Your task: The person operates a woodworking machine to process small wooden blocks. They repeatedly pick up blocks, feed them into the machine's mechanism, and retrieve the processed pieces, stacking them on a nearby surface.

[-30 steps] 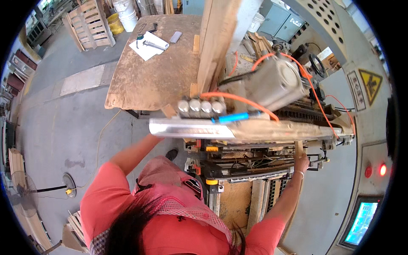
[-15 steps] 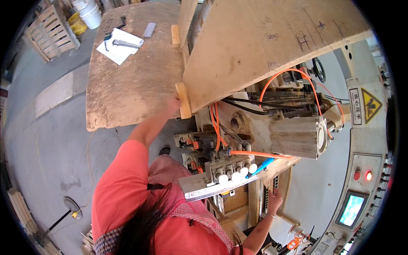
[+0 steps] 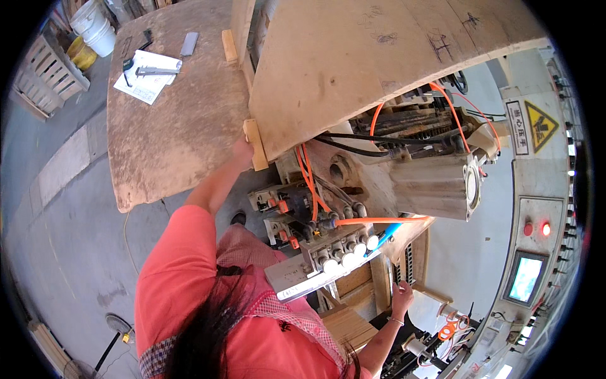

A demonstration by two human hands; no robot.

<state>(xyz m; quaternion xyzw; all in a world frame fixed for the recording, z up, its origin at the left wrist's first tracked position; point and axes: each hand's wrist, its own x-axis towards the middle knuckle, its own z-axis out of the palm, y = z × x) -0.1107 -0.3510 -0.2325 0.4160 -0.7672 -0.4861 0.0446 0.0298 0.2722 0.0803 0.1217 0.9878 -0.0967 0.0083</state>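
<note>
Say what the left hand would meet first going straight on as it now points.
The left hand would likely meet the block at its fingers first; the board seems beyond, though depth is unclear.

White buckets [image 3: 100, 39], apparently a fan [image 3: 118, 323]

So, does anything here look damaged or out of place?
Nothing looks spilled, but the brown tabletop is worn and blotchy, and the wooden panel right of it bears dark scribbles on otherwise plain wood.

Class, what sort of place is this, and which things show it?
Probably a workshop, perhaps for woodworking: orange hoses on machinery, a yellow warning sign, and a caliper on paper.
</note>
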